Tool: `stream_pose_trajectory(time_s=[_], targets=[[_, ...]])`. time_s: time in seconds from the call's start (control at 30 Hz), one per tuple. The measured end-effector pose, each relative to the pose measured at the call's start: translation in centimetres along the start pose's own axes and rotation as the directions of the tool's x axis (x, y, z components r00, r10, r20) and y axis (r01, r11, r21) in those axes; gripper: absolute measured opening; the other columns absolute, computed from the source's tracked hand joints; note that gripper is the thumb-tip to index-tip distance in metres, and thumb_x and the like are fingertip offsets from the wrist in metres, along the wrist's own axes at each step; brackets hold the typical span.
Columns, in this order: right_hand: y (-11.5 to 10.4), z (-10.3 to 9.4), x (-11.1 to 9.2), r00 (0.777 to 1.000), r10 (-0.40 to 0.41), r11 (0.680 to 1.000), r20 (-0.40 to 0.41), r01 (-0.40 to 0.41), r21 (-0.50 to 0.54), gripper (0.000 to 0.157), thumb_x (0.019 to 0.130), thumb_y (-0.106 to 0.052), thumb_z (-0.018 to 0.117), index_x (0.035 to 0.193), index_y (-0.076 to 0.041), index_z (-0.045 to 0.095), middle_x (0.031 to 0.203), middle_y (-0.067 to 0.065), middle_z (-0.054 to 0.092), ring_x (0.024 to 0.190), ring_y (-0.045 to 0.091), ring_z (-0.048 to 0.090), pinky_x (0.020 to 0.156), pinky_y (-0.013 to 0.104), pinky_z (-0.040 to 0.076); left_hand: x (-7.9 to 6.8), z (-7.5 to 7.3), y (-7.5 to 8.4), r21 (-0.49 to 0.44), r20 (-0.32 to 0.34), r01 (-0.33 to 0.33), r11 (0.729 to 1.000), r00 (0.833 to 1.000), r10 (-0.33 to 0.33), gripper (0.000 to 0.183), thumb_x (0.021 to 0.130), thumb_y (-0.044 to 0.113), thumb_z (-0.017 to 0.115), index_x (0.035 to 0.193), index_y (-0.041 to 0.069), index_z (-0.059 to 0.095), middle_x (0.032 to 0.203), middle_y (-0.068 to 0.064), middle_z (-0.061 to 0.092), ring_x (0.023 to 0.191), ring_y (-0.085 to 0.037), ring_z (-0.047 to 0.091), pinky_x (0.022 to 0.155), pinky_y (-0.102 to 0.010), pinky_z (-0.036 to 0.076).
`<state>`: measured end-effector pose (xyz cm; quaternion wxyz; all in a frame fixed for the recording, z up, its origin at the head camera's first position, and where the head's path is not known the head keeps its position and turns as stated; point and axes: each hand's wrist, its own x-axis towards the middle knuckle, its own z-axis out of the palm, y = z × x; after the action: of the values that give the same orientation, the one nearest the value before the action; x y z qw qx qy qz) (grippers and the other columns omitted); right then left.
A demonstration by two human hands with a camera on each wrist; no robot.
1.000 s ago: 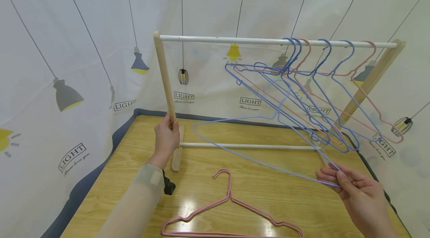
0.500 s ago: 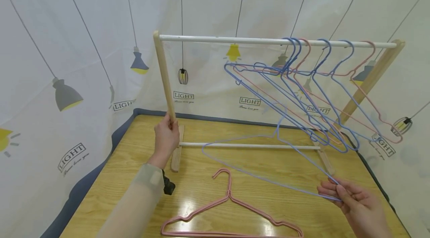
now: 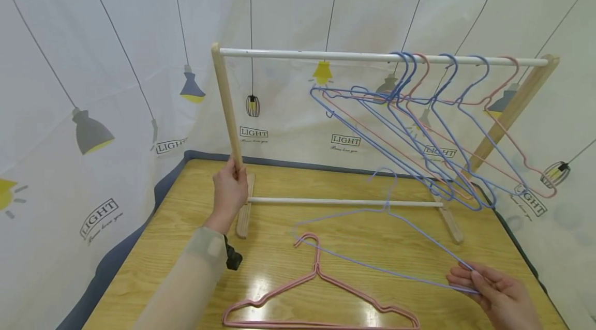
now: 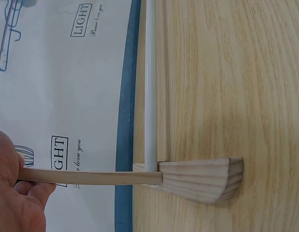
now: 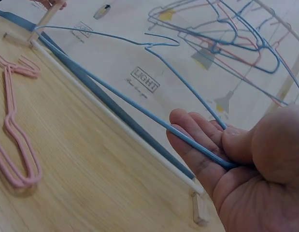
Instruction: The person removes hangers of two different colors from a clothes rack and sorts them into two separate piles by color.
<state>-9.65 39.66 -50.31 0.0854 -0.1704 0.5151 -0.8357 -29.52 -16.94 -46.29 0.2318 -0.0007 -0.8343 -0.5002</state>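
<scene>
In the head view my left hand (image 3: 229, 188) grips the left wooden post (image 3: 225, 105) of a clothes rack, low down near its foot. The left wrist view shows the fingers wrapped round that post (image 4: 91, 177). My right hand (image 3: 498, 294) pinches one corner of a blue wire hanger (image 3: 387, 207) between thumb and fingers. The hanger extends leftward over the table, hook upward, overlapping the rack's lower bar in this view. In the right wrist view the blue hanger (image 5: 188, 139) crosses the fingers, its corner hidden in the palm. Pink hangers (image 3: 318, 268) lie stacked on the table at front.
Several blue and pink hangers hang from the right half of the rack's white top rail (image 3: 302, 54). A lower white bar (image 3: 344, 202) joins the wooden feet (image 3: 451, 224). Behind the wooden table (image 3: 153, 268) hangs a lamp-patterned curtain (image 3: 288, 4).
My right hand has moved down and slightly right with the blue hanger, which has dropped away from the hanging row. The left hand keeps its grip on the post.
</scene>
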Motion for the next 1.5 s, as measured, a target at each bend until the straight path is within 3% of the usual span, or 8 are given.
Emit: stream_pose_trajectory(time_s=[0.33,0.53,0.73,0.87,1.03,1.13,1.37,1.5], targets=[[-0.5,-3.5,-1.1,0.987,0.154,0.988,-0.04,-0.154,-0.002,0.053,0.114,0.007,0.026,0.134,-0.011,0.072,0.125,0.015,0.074,0.116,0.026,0.071,0.096,0.034,0.056,0.0,0.0,0.1,-0.002,0.003,0.0,1.0,1.0,0.0,0.021,0.108,0.002,0.057,0.127,-0.002,0.065,0.115,-0.024,0.074,0.091,-0.034,0.073,0.068,-0.043,0.058],[-1.2,-4.4,-1.4,0.902,0.278,0.911,-0.331,-0.357,-0.207,0.043,0.115,-0.005,0.042,0.112,-0.027,0.079,0.112,0.005,0.079,0.102,0.018,0.076,0.086,0.031,0.06,0.0,0.0,0.0,-0.009,-0.007,0.01,1.0,1.0,-0.01,0.023,0.108,0.002,0.058,0.128,-0.002,0.065,0.116,-0.026,0.073,0.092,-0.032,0.073,0.069,-0.042,0.059],[-2.0,-5.8,-1.6,0.899,0.303,0.909,-0.317,-0.372,-0.188,0.047,0.114,-0.001,0.041,0.111,-0.025,0.08,0.11,0.005,0.079,0.1,0.02,0.076,0.085,0.032,0.06,-0.1,0.0,0.1,-0.005,-0.01,0.0,1.0,1.0,0.0,0.018,0.108,0.002,0.057,0.123,-0.001,0.066,0.113,-0.026,0.073,0.084,-0.032,0.072,0.063,-0.041,0.057],[-2.2,-6.6,-1.5,0.859,0.333,0.873,-0.389,-0.437,-0.216,0.04,0.114,-0.001,0.041,0.114,-0.013,0.079,0.108,0.004,0.079,0.098,0.02,0.077,0.085,0.034,0.06,0.0,-0.1,0.1,0.003,-0.01,-0.003,1.0,1.0,0.003,0.019,0.108,0.002,0.057,0.124,-0.001,0.066,0.113,-0.025,0.074,0.083,-0.031,0.072,0.062,-0.039,0.056],[-2.2,-7.3,-1.0,0.766,0.378,0.732,-0.52,-0.591,-0.339,0.036,0.115,0.0,0.037,0.137,0.025,0.05,0.109,0.011,0.078,0.097,0.022,0.077,0.086,0.037,0.06,0.1,0.0,0.1,0.007,-0.008,-0.002,1.0,1.0,0.003,0.02,0.107,0.001,0.057,0.125,-0.002,0.066,0.111,-0.026,0.074,0.082,-0.031,0.071,0.062,-0.038,0.055],[-2.1,-7.3,-0.7,0.74,0.345,0.61,-0.577,-0.644,-0.462,0.039,0.114,0.0,0.038,0.142,0.028,0.039,0.11,0.019,0.077,0.095,0.02,0.077,0.084,0.034,0.061,0.0,0.0,0.1,0.002,-0.005,0.001,1.0,1.0,-0.001,0.022,0.107,0.001,0.057,0.128,-0.002,0.066,0.113,-0.027,0.073,0.084,-0.032,0.072,0.063,-0.039,0.056],[-2.1,-5.8,-0.5,0.781,0.0,0.302,-0.624,-0.595,-0.745,0.044,0.111,-0.013,0.055,0.135,0.024,0.052,0.108,0.026,0.076,0.078,0.005,0.074,0.067,0.02,0.057,0.0,0.0,0.2,0.004,-0.006,-0.001,1.0,1.0,0.001,0.023,0.107,0.0,0.057,0.128,-0.003,0.065,0.113,-0.028,0.073,0.085,-0.032,0.072,0.065,-0.043,0.056],[-2.3,-4.0,-0.1,0.787,-0.154,0.265,-0.597,-0.55,-0.792,0.042,0.109,-0.017,0.063,0.13,0.019,0.061,0.104,0.025,0.077,0.073,0.0,0.071,0.062,0.019,0.056,0.0,0.0,0.2,0.012,-0.013,-0.004,1.0,1.0,0.004,0.021,0.107,0.0,0.057,0.126,-0.003,0.065,0.111,-0.027,0.074,0.087,-0.032,0.072,0.067,-0.043,0.057]])
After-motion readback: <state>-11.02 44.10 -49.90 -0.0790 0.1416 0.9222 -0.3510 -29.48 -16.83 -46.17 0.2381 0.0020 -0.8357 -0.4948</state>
